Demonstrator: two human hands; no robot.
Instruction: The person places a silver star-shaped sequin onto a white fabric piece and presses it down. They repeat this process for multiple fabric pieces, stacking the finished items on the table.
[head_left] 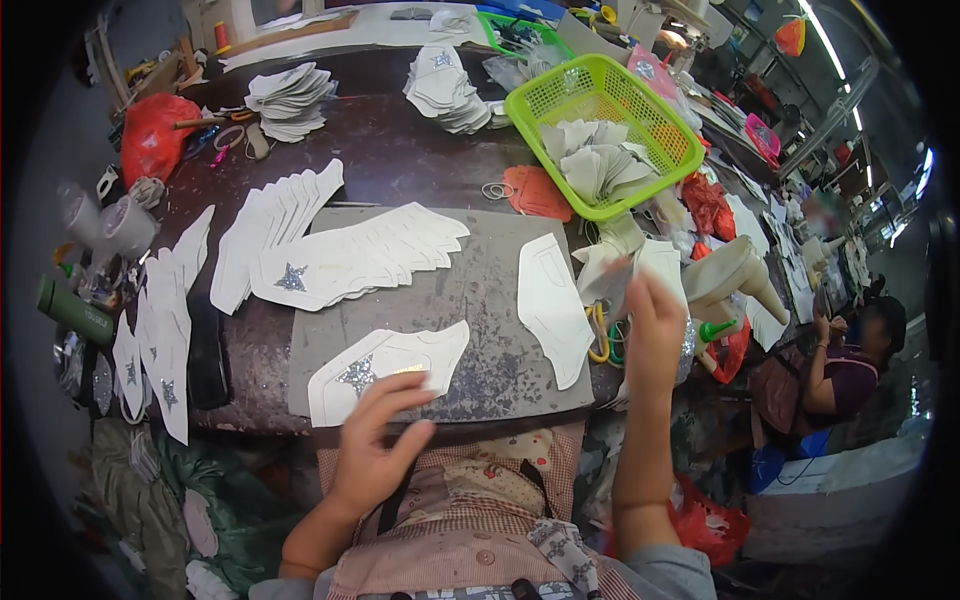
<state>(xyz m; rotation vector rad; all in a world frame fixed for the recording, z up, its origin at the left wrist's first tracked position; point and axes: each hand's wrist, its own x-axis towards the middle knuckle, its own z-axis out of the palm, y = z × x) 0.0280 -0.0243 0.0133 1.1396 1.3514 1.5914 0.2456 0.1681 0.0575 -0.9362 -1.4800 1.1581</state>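
**Head view: white cut pieces on the grey mat**

We list a white flat shoe-shaped cut piece with a silver glitter star (pixel 385 372) at the near edge of the grey rectangular work mat (pixel 480 330). Our left hand (pixel 375 445) rests on its lower edge, fingers loosely spread. Our right hand (pixel 652 325) is raised at the mat's right edge, pinching a blurred white piece (pixel 610 268). A lime-green plastic mesh basket (pixel 600 95) stands behind.

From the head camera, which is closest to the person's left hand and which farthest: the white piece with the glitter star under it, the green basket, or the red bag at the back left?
1. White piece with the glitter star: on the grey mat, under the left hand's fingers.
2. Green basket: back right of the table.
3. Red bag: far back left corner.
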